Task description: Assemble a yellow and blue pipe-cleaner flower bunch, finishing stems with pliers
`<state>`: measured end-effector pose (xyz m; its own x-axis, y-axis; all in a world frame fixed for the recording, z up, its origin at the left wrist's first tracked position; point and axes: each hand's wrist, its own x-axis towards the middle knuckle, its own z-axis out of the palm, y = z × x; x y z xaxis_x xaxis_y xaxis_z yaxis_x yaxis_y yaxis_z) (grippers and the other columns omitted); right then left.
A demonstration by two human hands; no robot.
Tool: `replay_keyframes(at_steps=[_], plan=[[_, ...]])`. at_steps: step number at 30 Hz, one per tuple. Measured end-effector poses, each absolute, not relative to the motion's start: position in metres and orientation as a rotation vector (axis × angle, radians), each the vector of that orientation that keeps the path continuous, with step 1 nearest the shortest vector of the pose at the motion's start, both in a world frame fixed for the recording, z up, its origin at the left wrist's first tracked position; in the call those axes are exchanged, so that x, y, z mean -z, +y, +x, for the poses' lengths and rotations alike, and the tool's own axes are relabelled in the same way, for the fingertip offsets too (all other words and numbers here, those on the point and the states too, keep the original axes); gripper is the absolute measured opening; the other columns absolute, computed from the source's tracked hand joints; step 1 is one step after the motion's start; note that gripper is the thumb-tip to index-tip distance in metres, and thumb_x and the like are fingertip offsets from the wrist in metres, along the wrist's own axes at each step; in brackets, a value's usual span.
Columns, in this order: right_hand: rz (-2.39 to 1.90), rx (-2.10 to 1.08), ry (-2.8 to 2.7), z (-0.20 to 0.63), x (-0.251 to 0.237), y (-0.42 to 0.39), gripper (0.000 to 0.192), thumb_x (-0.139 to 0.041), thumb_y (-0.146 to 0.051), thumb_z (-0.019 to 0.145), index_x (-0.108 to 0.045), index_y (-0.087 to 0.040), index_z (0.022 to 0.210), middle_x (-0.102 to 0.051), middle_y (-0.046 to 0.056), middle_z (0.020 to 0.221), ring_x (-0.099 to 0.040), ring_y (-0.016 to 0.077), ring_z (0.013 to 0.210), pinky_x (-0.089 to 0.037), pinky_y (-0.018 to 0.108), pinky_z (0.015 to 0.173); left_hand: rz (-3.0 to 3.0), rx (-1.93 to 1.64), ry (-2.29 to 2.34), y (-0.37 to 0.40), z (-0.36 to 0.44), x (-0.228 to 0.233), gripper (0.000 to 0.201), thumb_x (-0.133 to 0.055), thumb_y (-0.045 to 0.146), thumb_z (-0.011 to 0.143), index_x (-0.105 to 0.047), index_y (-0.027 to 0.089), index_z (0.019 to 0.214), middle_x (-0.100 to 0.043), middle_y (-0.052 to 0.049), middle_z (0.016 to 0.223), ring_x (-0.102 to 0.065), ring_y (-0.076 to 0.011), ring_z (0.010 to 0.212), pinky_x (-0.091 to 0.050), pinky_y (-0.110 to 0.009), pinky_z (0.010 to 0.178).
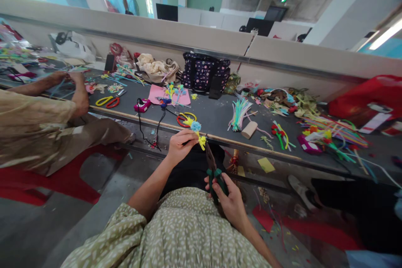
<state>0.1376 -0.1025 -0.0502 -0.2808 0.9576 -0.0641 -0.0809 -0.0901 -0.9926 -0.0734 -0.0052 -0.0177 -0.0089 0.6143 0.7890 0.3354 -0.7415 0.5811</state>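
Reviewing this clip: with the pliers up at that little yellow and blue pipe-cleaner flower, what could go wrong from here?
1. The pliers in the right hand have their tip right beside the left hand fingers pinching the pipe-cleaner flower; a slip could nip a finger.
2. The flower is held in the air over the lap, off the table; a hard squeeze might crush or drop it.

Left of the dark bag (205,72), scissors (108,101) and a co-worker's arm (78,92) crowded the table (216,119); bare surface lay just before it.
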Motion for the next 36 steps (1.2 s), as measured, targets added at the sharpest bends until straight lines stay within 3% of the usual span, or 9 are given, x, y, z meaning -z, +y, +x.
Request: replay_keyframes(at_steps=[11,19,24,28,36], plan=[[-0.795,-1.783,-1.238,0.1431,0.0437,-0.1031,0.025,-0.064,-0.041,0.087,-0.057,-0.018,0.093,-0.068,0.012,0.105,-0.067,0.0190,0.079,-0.057,0.032,0.064,2.001,-1.888,0.985,-0.0024,-0.0749,0.0209,0.005,-0.067,0.017,0.080,-0.072,0.017,0.079,-0.071,-0.006,0.081,-0.067,-0.0161,0.077,-0.055,-0.028,0.073],[-0.842,-1.785,-1.238,0.1418,0.0438,-0.1029,0.024,-0.064,-0.041,0.087,-0.057,-0.018,0.090,-0.069,0.009,0.096,-0.063,0.0135,0.064,-0.054,0.027,0.056,2.002,-1.884,0.999,-0.0032,-0.0746,0.0212,0.004,-0.068,0.016,0.079,-0.072,0.017,0.078,-0.070,-0.006,0.081,-0.067,-0.0159,0.076,-0.055,-0.028,0.072],[-0.953,-1.618,-1.289,0.1375,0.0457,-0.1038,0.027,-0.064,-0.044,0.086,-0.058,-0.018,0.091,-0.069,0.009,0.096,-0.061,0.0130,0.063,-0.053,0.026,0.055,2.003,-1.855,1.008,-0.0040,-0.0737,0.0207,0.005,-0.067,0.017,0.080,-0.072,0.017,0.078,-0.070,-0.006,0.081,-0.066,-0.0160,0.077,-0.054,-0.028,0.073],[-0.992,-1.557,-1.312,0.1380,0.0472,-0.1027,0.027,-0.064,-0.044,0.086,-0.059,-0.018,0.092,-0.069,0.010,0.099,-0.065,0.0153,0.071,-0.055,0.026,0.059,1.992,-1.844,1.018,-0.0040,-0.0725,0.0201,0.005,-0.067,0.017,0.080,-0.072,0.018,0.078,-0.070,-0.006,0.080,-0.066,-0.0162,0.076,-0.054,-0.028,0.073],[-0.758,-1.828,-1.225,0.1468,0.0456,-0.1040,0.022,-0.065,-0.038,0.087,-0.057,-0.018,0.093,-0.067,0.014,0.111,-0.067,0.0210,0.088,-0.057,0.037,0.077,1.834,-1.899,0.987,-0.0010,-0.0754,0.0254,0.006,-0.068,0.016,0.078,-0.073,0.019,0.079,-0.069,-0.005,0.082,-0.065,-0.0170,0.078,-0.052,-0.029,0.074]])
